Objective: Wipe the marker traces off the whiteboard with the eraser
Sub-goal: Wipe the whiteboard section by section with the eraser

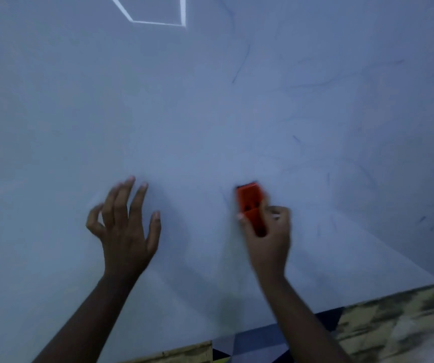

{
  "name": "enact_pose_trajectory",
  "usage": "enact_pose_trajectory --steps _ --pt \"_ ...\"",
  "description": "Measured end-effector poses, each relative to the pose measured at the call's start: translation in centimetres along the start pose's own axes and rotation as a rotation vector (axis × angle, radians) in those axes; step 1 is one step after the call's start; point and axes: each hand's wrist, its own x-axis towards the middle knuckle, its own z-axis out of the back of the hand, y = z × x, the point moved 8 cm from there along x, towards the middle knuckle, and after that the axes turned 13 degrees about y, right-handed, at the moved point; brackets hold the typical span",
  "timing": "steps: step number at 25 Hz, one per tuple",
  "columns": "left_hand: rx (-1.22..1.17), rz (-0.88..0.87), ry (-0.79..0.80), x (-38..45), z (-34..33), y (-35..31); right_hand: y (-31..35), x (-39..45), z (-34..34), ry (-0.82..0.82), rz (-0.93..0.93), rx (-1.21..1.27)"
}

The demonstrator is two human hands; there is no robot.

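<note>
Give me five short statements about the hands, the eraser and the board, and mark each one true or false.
1. The right hand grips the orange eraser. True.
2. The left hand holds a marker. False: it holds nothing, its fingers spread.
3. Faint blue marker traces remain on the whiteboard, up and to the right of the eraser. True.
4. The eraser is green. False: it is orange.
5. Both hands are on the eraser. False: only the right hand is.
</note>
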Motion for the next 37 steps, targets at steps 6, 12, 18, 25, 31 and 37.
enact_pose_trajectory --steps 6,12,18,25,31,37 --pt "0.084 -0.027 -0.012 8.8 1.8 1.7 7.4 -4.5 -6.9 0.219 0.397 -0.292" --pt "0.152 -0.090 -0.003 8.0 0.5 2.9 0.4 2.8 2.8 -0.044 0.198 -0.222" --pt "0.143 -0.079 -0.004 7.8 0.2 2.9 0.2 5.8 5.3 -0.231 0.047 0.000" --pt "0.156 -0.081 -0.009 7.8 0.3 2.9 10.8 -4.2 -8.1 0.186 0.639 -0.324" --pt "0.163 -0.078 -0.029 7.6 0.3 2.8 6.6 4.5 0.9 -0.089 0.483 -0.282" --pt "0.142 -0.066 -0.024 7.5 0.2 2.8 2.2 11.2 8.5 -0.342 0.131 -0.068"
